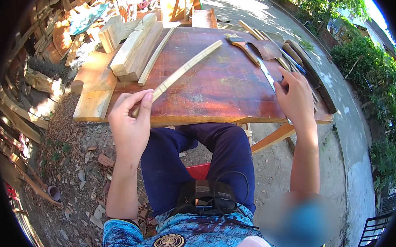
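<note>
My left hand (130,115) pinches one end of a thin, light wooden strip (187,69) between thumb and fingers. The strip has dark marks across it and slants up over the table to the far right. My right hand (296,97) is at the table's right side, fingers bent and apart, with nothing visible in it. Beside its thumb lies a long, narrow metal blade (267,74), partly hidden by the hand. A curved wooden handle (246,52) lies at the blade's far end. Next to it is a brown, flat, jagged-edged piece (265,49).
The reddish-brown wooden table (197,106) stands before my knees. Thick wooden blocks (135,49), a board (91,101) and another thin strip (156,57) lie at its left. Long dark pieces (313,78) line the right edge. Scrap wood (41,81) is piled on the ground at left.
</note>
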{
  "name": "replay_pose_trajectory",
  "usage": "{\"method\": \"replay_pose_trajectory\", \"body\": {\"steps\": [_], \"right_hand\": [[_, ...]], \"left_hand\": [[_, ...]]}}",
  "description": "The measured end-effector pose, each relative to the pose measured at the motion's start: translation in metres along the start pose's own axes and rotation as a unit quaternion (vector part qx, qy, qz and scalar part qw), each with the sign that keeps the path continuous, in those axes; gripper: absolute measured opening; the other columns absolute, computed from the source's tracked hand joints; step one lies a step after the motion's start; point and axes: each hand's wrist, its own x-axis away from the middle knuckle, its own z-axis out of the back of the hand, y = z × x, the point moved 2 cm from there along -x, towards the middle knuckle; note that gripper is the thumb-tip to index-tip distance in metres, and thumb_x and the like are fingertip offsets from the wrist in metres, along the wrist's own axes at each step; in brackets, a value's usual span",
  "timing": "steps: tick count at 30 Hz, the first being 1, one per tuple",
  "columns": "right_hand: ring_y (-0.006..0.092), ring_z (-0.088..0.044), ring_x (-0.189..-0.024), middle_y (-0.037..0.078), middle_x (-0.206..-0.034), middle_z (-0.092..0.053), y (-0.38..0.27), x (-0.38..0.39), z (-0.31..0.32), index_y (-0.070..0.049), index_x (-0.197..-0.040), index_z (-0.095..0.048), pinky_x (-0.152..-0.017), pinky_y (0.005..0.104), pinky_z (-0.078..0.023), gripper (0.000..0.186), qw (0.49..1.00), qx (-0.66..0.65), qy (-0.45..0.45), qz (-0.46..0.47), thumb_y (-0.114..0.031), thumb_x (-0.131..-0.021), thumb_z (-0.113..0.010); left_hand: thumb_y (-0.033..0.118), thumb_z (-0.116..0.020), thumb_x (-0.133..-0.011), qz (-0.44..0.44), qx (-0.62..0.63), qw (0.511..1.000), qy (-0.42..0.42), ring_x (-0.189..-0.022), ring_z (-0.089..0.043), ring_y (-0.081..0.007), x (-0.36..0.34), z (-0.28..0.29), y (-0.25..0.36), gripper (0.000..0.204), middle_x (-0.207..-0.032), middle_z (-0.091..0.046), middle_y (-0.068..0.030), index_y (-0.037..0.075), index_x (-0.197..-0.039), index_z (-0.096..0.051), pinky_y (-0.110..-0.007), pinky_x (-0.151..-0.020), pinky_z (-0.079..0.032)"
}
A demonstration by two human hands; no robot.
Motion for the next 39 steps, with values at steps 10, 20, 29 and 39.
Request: {"method": "replay_pose_trajectory", "body": {"steps": [10,20,29,39], "right_hand": [[0.0416,-0.067,-0.115,0.024,-0.114,-0.072,-0.03,-0.105,-0.07,-0.002,-0.128,-0.07,-0.101,0.052,-0.052,0.04,0.981,0.093,-0.151,0.079,-0.016,-0.091,-0.069],[0.0448,-0.071,-0.098,0.025,-0.102,-0.075,-0.027,-0.14,-0.068,-0.005,-0.122,-0.069,-0.089,0.0546,-0.056,0.035,0.983,0.138,-0.098,0.065,-0.015,-0.09,-0.06],[0.0357,-0.073,-0.074,0.017,-0.091,-0.077,-0.128,-0.054,0.001,-0.013,-0.113,-0.08,-0.068,0.0459,-0.055,0.033,0.957,-0.174,-0.096,0.214,-0.036,-0.104,-0.059],[0.0347,-0.072,-0.076,0.017,-0.086,-0.076,-0.141,-0.04,0.01,-0.011,-0.109,-0.082,-0.072,0.0426,-0.056,0.029,0.902,-0.214,-0.251,0.277,-0.03,-0.102,-0.062]], "left_hand": [[0.01,-0.071,-0.099,-0.043,-0.105,0.989,-0.098,-0.07,-0.062,-0.015,-0.003,-0.013,-0.002,0.015,-0.089,-0.068,-0.0081,0.001,-0.109,-0.078,-0.03,-0.065,-0.049],[0.02,-0.08,-0.091,-0.109,-0.147,0.979,-0.093,-0.095,-0.067,-0.0307,-0.001,-0.003,-0.006,0.024,-0.097,-0.068,-0.0096,0.004,-0.109,-0.077,-0.04,-0.084,-0.052],[0.017,-0.081,-0.086,-0.085,-0.134,0.985,-0.071,-0.087,-0.065,-0.0327,0.001,-0.001,-0.011,0.019,-0.087,-0.062,-0.0108,0.003,-0.099,-0.079,-0.045,-0.08,-0.052],[0.015,-0.079,-0.087,-0.086,-0.117,0.986,-0.076,-0.084,-0.065,-0.0322,0.0,-0.004,-0.012,0.019,-0.085,-0.061,-0.0112,0.003,-0.101,-0.079,-0.044,-0.077,-0.051]]}}
